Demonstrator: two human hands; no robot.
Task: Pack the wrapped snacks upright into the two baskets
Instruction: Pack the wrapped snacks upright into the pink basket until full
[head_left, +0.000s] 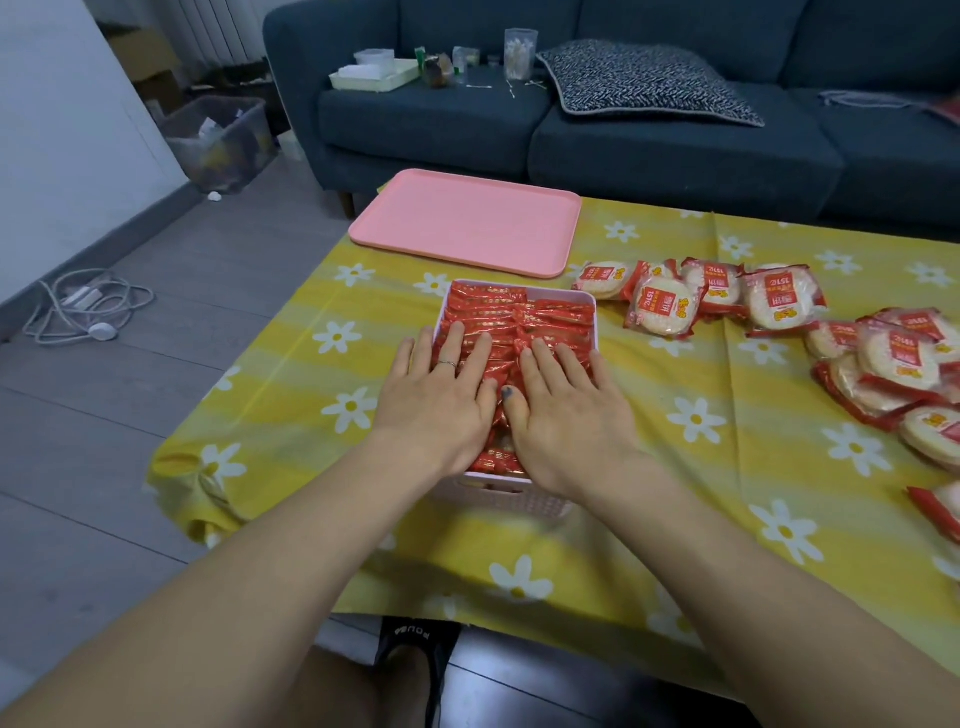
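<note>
Both hands lie flat, fingers straight and spread, on top of the snacks packed in a pale pink basket (519, 501) near the left edge of the bench (613, 545). The left hand (441, 400), with a thin ring on one finger, and the right hand (569, 410) rest side by side and press on the crinkled red foil edges of the packed snacks (514, 317), which stand upright in tight rows. The basket is rectangular plastic with a slotted lattice wall on its near side.

To the right, loose snacks (727, 299) lie flat in a scattered heap: round white rice crackers in clear wrappers with red ends. Their red labels read "LSL" upside down; the smaller print is too blurred to read.

A yellow cloth printed with white daisies covers the bench. Just beyond the basket sits a smooth pink tray (467, 221) with rounded corners. Farther off stands a dark blue fabric sofa (675, 150) carrying a black-and-white patterned cushion (649, 83). A black slipper (415, 654) near the bottom shows white letters, possibly "ROUGA".
</note>
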